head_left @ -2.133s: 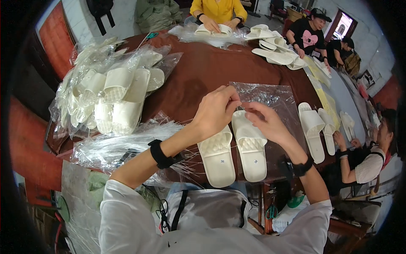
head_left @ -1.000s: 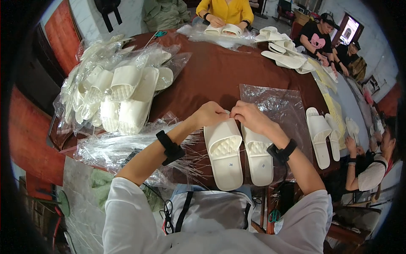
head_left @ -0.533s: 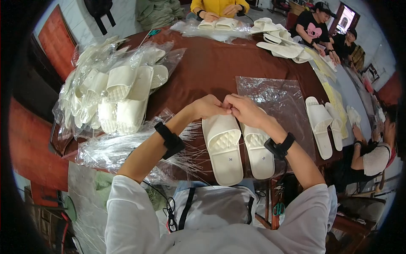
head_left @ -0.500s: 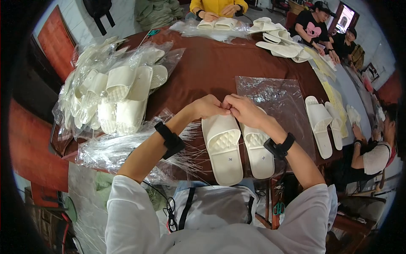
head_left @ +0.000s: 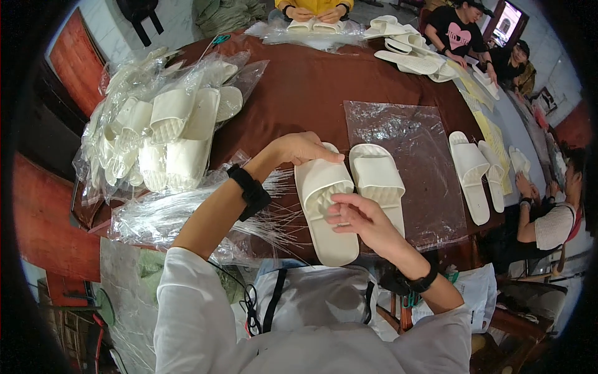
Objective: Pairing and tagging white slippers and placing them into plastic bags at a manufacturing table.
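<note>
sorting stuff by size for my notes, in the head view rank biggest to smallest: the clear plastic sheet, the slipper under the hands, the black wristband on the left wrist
1. clear plastic sheet, largest.
2. slipper touched by the left hand and right hand; it lies nearer the camera, yet looks clearly smaller.
3. black wristband, smallest.

White long sleeves covered both upper arms, pushed up past the elbows so the forearms were bare. The left hand (head_left: 299,148) carried a broad black band at its wrist; the right hand (head_left: 358,218) wore a slimmer black strap, watch-like. A white apron with dark straps lay across the lap, and a thin black cord dangled beside it.
</note>
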Available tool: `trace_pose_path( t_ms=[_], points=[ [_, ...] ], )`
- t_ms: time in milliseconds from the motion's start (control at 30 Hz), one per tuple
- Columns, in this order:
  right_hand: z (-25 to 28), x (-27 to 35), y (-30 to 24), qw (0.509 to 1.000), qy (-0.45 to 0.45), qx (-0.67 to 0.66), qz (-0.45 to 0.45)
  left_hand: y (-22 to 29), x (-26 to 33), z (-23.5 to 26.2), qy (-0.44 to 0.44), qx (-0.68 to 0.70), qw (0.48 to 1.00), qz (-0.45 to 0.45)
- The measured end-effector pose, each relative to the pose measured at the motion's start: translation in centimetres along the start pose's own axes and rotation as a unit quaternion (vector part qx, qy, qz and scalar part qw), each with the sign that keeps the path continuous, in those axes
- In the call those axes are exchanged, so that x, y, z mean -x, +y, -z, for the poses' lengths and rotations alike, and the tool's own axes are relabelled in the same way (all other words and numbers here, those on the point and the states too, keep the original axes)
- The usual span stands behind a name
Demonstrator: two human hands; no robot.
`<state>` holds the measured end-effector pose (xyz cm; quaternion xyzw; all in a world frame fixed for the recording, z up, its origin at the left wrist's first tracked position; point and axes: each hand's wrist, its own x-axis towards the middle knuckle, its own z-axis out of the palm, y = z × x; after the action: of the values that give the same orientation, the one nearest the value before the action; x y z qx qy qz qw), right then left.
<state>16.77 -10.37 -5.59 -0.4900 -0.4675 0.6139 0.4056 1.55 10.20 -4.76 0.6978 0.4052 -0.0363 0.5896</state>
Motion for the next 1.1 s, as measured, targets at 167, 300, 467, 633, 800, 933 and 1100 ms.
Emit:
trace_pose_path(
  t_ms=[167, 300, 467, 633, 800, 933, 1100],
  points=[
    [-1.7, -3.4, 0.8, 0.960, 0.036, -0.273, -0.060, -0.3, -0.1, 0.0, -0.019, 0.009, 1.000, 0.016],
    [-2.1, -5.0, 1.4, 0.923, 0.015, -0.380, -0.066, 0.0, 0.2, -0.4, -0.021, 0.036, 0.999, 0.015],
    [-2.9, -5.4, 1.1, 0.920, 0.066, -0.374, -0.096, -0.9, 0.0, -0.6, 0.011, 0.014, 1.000, 0.005],
    [-2.7, -5.4, 1.0, 0.933, 0.070, -0.339, -0.095, -0.8, -0.1, -0.6, -0.001, 0.035, 0.999, -0.004],
    [-1.5, -5.2, 1.6, 0.948, 0.049, -0.299, -0.098, -0.6, -0.3, -0.8, 0.000, 0.027, 1.000, -0.003],
    [-1.5, -3.7, 0.2, 0.968, 0.042, -0.203, -0.139, -1.3, -0.5, -0.5, 0.012, 0.017, 1.000, -0.003],
    [-0.8, -1.9, 0.4, 0.968, 0.035, -0.182, -0.168, -1.6, -0.5, 0.0, 0.068, -0.081, 0.994, -0.018]
  ],
)
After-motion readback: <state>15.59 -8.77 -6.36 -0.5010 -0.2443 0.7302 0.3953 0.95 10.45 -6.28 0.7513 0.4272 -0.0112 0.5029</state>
